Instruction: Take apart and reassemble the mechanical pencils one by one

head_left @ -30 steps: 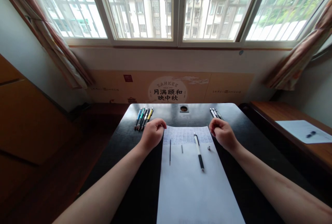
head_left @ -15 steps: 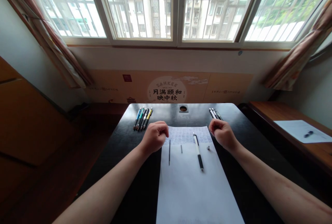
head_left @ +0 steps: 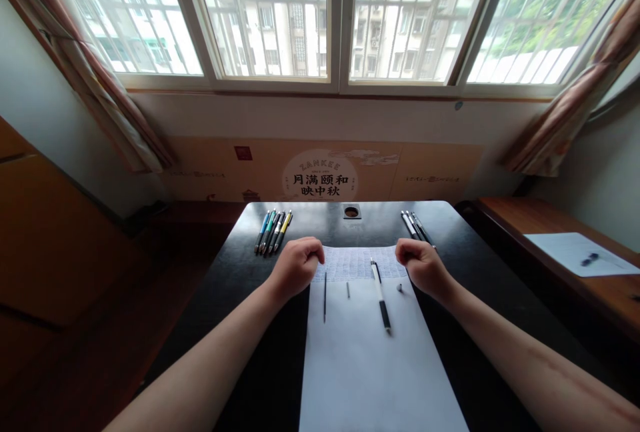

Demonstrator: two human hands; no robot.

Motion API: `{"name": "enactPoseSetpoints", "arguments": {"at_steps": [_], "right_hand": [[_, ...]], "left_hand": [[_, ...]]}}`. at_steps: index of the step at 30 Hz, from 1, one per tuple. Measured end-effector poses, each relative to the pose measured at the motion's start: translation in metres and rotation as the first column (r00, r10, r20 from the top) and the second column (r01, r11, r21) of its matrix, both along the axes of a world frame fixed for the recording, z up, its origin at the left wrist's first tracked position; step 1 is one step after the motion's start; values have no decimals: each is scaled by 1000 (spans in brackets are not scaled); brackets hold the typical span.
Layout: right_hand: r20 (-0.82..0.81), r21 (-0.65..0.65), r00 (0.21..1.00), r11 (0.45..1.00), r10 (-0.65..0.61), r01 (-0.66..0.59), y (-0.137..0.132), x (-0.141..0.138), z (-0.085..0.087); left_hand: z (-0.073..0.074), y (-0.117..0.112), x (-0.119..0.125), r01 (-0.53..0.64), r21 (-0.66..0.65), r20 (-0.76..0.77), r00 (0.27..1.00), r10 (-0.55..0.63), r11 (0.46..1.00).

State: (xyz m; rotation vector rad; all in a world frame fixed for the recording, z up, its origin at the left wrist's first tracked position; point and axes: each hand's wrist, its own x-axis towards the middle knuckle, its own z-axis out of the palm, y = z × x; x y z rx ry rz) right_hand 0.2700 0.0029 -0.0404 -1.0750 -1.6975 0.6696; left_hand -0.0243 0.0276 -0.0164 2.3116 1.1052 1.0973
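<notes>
Fingertips of the left hand (head_left: 295, 267) and right hand (head_left: 421, 265) curl under, hiding whatever lies inside the fists. Print on the sheet of paper (head_left: 373, 365) between them is too small to read; its near end runs off the bottom edge. Both forearms are cut off below.

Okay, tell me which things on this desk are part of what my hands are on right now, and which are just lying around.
In hand:
left hand and right hand, both curled at the sheet of paper
white pen, thin refill and small parts on it

Lying about:
coloured pens
pens at far right
paper on side table
</notes>
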Motion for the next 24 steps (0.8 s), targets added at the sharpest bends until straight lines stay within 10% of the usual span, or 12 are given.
{"name": "enactPoseSetpoints", "arguments": {"at_steps": [24], "right_hand": [[305,179,952,980,32,-91,-6,-8,6]], "left_hand": [[4,-2,1,22,-93,-1,1000,-23,995]]}}
